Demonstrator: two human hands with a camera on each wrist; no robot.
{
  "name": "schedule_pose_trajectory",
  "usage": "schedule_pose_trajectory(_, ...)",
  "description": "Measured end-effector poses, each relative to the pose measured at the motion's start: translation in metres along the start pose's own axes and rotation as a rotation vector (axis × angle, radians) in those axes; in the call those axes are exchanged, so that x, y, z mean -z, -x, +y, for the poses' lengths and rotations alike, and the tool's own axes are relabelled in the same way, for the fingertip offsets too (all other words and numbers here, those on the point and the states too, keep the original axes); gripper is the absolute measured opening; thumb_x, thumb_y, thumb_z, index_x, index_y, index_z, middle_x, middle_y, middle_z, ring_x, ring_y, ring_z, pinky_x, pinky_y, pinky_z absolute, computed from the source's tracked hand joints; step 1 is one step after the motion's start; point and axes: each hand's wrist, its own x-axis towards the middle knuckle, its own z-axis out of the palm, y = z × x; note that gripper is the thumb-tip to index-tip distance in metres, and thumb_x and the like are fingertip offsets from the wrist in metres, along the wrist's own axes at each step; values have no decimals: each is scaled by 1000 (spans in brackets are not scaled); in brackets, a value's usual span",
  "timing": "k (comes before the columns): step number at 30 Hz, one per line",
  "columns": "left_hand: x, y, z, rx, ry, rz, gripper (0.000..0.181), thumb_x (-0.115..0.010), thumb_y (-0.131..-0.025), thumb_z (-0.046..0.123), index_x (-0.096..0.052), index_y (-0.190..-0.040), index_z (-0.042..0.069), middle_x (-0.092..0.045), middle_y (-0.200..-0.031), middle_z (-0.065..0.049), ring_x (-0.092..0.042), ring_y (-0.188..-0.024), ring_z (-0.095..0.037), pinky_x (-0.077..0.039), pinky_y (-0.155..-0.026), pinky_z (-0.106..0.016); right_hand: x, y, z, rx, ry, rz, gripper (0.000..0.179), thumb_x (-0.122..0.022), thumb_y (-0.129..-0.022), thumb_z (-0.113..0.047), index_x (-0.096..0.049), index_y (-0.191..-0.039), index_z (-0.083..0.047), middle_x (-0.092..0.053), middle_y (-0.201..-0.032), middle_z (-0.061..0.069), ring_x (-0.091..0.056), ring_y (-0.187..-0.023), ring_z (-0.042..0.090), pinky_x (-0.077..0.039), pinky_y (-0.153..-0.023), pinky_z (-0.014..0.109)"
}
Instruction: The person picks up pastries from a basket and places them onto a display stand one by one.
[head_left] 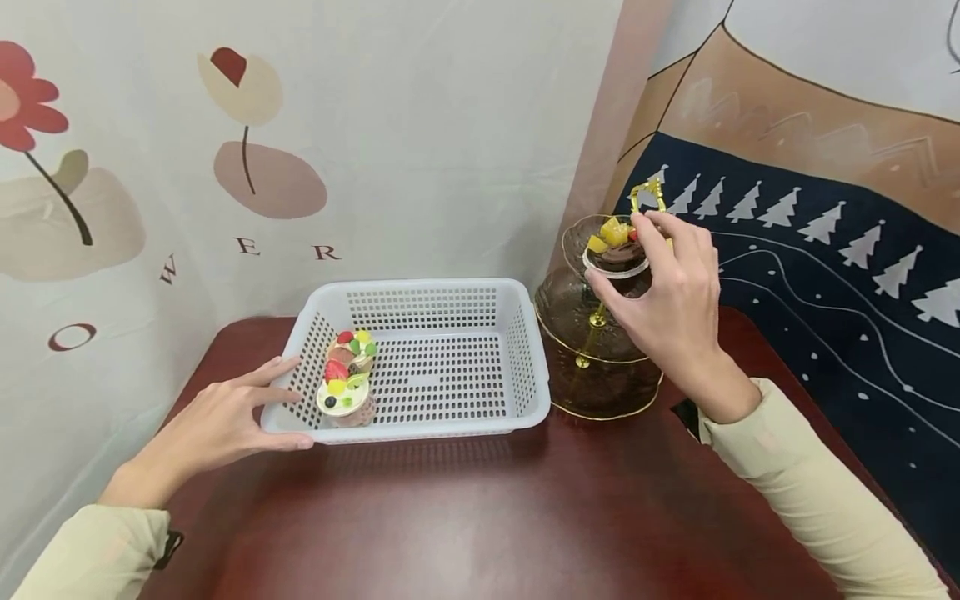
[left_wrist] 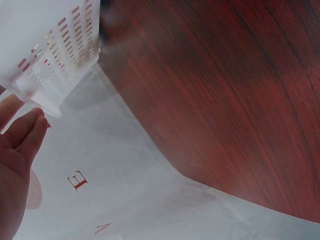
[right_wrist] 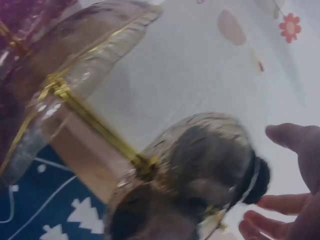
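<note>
My right hand (head_left: 675,292) spans a chocolate dessert cup (head_left: 617,260) with yellow fruit pieces on the top plate of a tiered stand (head_left: 592,392). In the right wrist view, the thumb (right_wrist: 285,135) is apart from the cup, while the other fingertips come close to its side. Another dark shape (right_wrist: 131,212) shows through that plate. My left hand (head_left: 225,421) rests at the left front corner of a white perforated basket (head_left: 427,432), its fingers fairly straight along the rim. Inside, at the left, stand two fruit-topped dessert cups, one in front (head_left: 345,396), one behind (head_left: 363,346).
Dark red wooden table (head_left: 420,517) lies under the basket and stand. Behind it hangs a pale cloth (head_left: 450,125) printed with flowers and letters. To the right is a navy cloth (head_left: 787,292) with white trees. A gold handle (head_left: 648,193) tops the stand.
</note>
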Motion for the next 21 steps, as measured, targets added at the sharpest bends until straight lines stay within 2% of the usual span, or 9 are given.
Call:
schedule_pose_trajectory(4, 0, -4, -1, -5, -1, -5, 63, -85, -61, 64, -80, -101, 16, -58, -140, -11, -56, -123, -39, -46, -68, -42, -3, -6, -18, 105, -88, 42, 61, -78, -82, -38, -64, -127, 0, -62, -124, 20, -53, -118, 37, -35, -102, 49)
schedule_pose_trajectory(6, 1, -4, -1, 7, 1, -13, 64, -84, -61, 65, -80, -102, 16, -57, -141, -11, -56, -123, -38, -46, -70, -43, -10, -9, -29, 160, -160, 14, 61, -79, -81, -36, -64, -127, 1, -63, -124, 19, -55, -119, 34, -36, -104, 46)
schedule_pose_trajectory(8, 2, -4, -1, 15, 4, -20, 65, -85, -60, 64, -80, -102, 15, -56, -141, -11, -57, -121, -39, -47, -70, -44, -19, -11, -39, 190, -238, -51, 62, -81, -80, -32, -63, -128, 2, -64, -127, 18, -55, -122, 31, -36, -106, 44)
schedule_pose_trajectory(11, 3, -3, 0, 27, 11, -27, 66, -85, -60, 64, -79, -103, 14, -56, -141, -12, -59, -117, -39, -47, -69, -44, -34, -13, -53, 189, -354, -217, 66, -83, -80, -30, -59, -134, 0, -61, -133, 15, -54, -126, 27, -37, -108, 41)
schedule_pose_trajectory(17, 3, -2, 2, 39, 10, -20, 64, -85, -62, 64, -80, -101, 14, -57, -140, -11, -60, -115, -38, -47, -68, -42, -67, -21, -67, 71, -624, -707, 77, -84, -81, -32, -49, -146, -10, -55, -144, 3, -58, -122, 16, -44, -99, 37)
schedule_pose_trajectory(19, 2, -2, 2, 33, 10, -16, 63, -85, -62, 64, -80, -101, 14, -57, -140, -11, -60, -116, -38, -47, -67, -42, -77, -22, -69, 25, -687, -819, 79, -84, -80, -31, -47, -148, -13, -53, -146, 2, -59, -122, 14, -45, -99, 37)
schedule_pose_trajectory(21, 2, -1, 2, 29, 8, -14, 63, -85, -62, 64, -80, -101, 14, -58, -139, -11, -60, -115, -38, -47, -67, -42, -88, -21, -72, -3, -736, -887, 81, -84, -80, -30, -45, -149, -12, -51, -148, 3, -59, -123, 15, -45, -100, 39)
